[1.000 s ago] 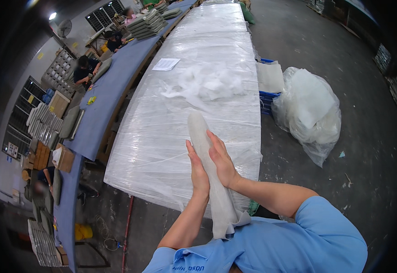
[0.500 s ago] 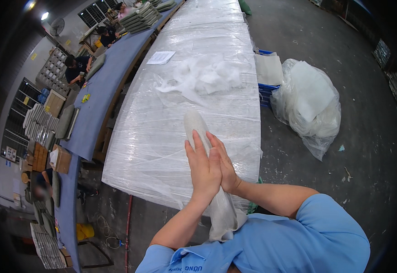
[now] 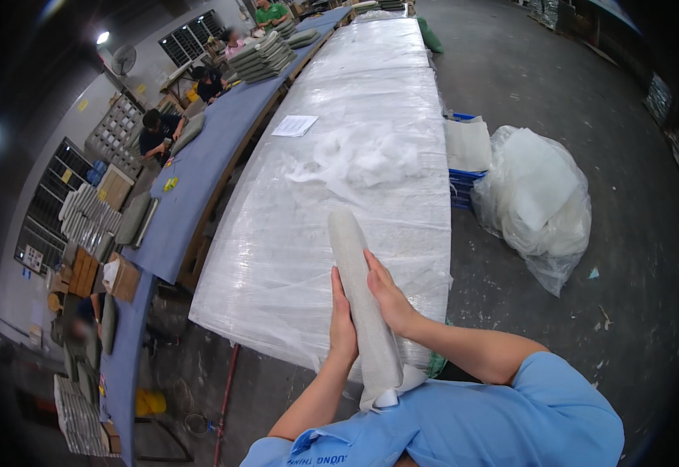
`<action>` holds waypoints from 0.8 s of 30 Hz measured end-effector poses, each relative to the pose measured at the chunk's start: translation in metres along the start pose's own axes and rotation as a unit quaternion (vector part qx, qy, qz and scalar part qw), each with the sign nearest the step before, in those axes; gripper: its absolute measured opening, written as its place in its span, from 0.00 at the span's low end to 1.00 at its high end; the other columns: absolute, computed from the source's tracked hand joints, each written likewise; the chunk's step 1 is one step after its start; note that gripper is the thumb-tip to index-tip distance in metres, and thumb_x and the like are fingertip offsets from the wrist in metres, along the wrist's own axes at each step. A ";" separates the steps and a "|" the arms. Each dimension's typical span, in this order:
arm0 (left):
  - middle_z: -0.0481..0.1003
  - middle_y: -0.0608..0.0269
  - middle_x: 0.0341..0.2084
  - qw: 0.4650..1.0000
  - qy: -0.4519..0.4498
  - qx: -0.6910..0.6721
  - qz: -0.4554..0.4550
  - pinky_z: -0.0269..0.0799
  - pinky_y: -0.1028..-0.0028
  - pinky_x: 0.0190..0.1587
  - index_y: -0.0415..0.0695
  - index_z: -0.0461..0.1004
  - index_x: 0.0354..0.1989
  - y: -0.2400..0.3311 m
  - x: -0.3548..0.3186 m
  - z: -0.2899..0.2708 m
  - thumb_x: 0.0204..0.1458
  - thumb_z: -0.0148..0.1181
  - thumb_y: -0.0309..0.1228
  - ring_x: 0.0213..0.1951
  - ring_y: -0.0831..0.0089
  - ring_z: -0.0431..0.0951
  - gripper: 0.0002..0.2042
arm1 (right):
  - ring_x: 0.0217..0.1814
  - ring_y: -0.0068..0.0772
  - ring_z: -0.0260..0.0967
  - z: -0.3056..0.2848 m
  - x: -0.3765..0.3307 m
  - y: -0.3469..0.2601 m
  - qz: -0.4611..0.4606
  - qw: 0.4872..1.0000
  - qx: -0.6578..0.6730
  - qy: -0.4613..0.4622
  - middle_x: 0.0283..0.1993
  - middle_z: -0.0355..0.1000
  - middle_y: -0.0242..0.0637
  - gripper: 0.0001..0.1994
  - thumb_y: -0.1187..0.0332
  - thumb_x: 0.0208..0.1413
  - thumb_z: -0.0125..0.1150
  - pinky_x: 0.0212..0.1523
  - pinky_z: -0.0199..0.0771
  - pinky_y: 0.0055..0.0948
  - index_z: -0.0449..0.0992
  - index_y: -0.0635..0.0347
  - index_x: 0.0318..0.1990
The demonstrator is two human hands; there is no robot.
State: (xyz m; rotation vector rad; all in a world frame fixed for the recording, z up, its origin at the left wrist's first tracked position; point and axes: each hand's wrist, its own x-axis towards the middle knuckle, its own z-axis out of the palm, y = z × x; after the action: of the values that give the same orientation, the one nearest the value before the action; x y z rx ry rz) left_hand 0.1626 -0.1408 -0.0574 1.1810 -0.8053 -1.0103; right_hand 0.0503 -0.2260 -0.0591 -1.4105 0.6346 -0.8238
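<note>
A long whitish roll of fabric-like sheet (image 3: pixel 359 296) stands tilted between my palms, its lower end against my blue shirt. My left hand (image 3: pixel 342 321) presses flat on its left side and my right hand (image 3: pixel 388 296) on its right side, fingers straight. Behind the roll stretches a long table wrapped in clear plastic film (image 3: pixel 293 265). A crumpled heap of thin white material (image 3: pixel 363 159) and a sheet of paper (image 3: pixel 295 125) lie farther up that table.
A clear plastic bag of white material (image 3: pixel 538 194) sits on the concrete floor at the right, beside a blue crate (image 3: pixel 462 183) holding white sheets. A long blue-grey bench (image 3: pixel 199 159) with stacked pads runs along the left, where other people work. Shelves and boxes stand at far left.
My palms have slid along the roll, the right hand now higher than the left. The roll's top end has shifted slightly up and away over the table.
</note>
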 end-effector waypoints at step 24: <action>0.39 0.55 0.85 0.995 0.029 0.072 -0.057 0.45 0.62 0.81 0.50 0.34 0.86 0.013 -0.021 0.001 0.76 0.24 0.60 0.82 0.59 0.46 0.38 | 0.89 0.51 0.37 0.006 -0.006 0.019 -0.071 0.997 -0.034 -0.002 0.86 0.43 0.55 0.34 0.55 0.77 0.37 0.86 0.34 0.42 0.46 0.66 0.83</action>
State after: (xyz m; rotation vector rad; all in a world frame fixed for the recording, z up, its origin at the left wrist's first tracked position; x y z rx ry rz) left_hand 0.1566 -0.1206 -0.0447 1.3873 -0.7812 -1.0201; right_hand 0.0544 -0.2183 -0.0783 -1.5325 0.5674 -0.9185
